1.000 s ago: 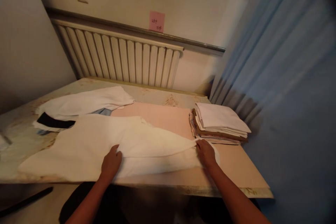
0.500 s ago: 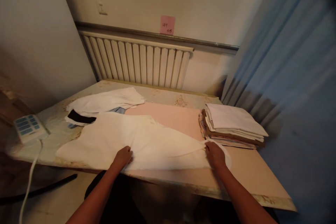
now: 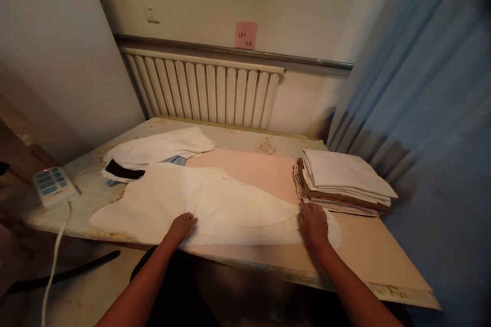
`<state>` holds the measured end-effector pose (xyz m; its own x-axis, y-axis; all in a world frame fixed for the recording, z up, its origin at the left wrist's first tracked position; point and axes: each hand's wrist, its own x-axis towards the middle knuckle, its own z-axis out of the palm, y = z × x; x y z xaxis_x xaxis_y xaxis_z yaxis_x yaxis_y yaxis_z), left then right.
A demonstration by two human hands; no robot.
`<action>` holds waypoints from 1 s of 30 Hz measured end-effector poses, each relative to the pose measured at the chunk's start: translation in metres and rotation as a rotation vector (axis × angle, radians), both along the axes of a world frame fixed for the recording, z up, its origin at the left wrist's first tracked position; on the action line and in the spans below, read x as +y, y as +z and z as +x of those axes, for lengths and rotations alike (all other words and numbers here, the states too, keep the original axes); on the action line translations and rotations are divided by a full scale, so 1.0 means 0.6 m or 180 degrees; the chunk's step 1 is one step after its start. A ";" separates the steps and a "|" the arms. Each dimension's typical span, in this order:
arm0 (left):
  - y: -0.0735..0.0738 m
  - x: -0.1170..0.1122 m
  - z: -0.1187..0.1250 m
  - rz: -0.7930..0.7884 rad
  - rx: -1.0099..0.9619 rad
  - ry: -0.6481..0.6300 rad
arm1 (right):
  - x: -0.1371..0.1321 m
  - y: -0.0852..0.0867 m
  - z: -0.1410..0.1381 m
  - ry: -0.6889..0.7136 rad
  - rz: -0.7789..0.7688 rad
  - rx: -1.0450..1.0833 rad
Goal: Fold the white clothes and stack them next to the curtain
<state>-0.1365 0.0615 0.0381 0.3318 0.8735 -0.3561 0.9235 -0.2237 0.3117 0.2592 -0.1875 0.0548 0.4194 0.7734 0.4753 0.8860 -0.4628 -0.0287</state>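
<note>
A white garment (image 3: pixel 153 204), perhaps a shirt, lies spread along the front of the table, one long part reaching to the right. My left hand (image 3: pixel 183 227) is closed on its lower middle, and small creases run out from the fingers. Farther right, my right hand (image 3: pixel 313 222) grips the cloth with curled fingers; a rounded white end shows beyond it. Behind on the left lie more white clothes (image 3: pixel 161 145), with a black band and some blue cloth among them. To the right of my right hand sits a folded stack of cloth (image 3: pixel 347 173), white on top with brown and striped layers below.
A power strip (image 3: pixel 53 185) with a white cable rests on the table's left end. The table (image 3: pixel 391 255) has a pink sheet over a floral cover. A radiator (image 3: pixel 215 89) stands behind it, and a blue curtain (image 3: pixel 429 127) hangs at the right.
The view has shifted slightly, so most things appear a little farther right. Both hands keep their grip, and the garment lies almost the same.
</note>
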 end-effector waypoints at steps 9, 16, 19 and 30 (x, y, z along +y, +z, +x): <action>-0.006 0.004 0.001 -0.0207 -0.0200 0.0124 | 0.019 0.002 -0.092 0.1376 -0.0201 -0.0014; -0.006 0.002 -0.002 -0.0246 -0.0315 0.0216 | 0.045 -0.030 -0.123 0.1640 -0.0237 -0.0063; -0.006 0.002 -0.002 -0.0271 -0.0359 0.0185 | 0.052 -0.038 -0.124 0.1642 -0.0208 -0.0128; -0.008 -0.001 -0.004 -0.0271 -0.0361 0.0010 | 0.032 -0.030 -0.116 0.1668 -0.0230 -0.0069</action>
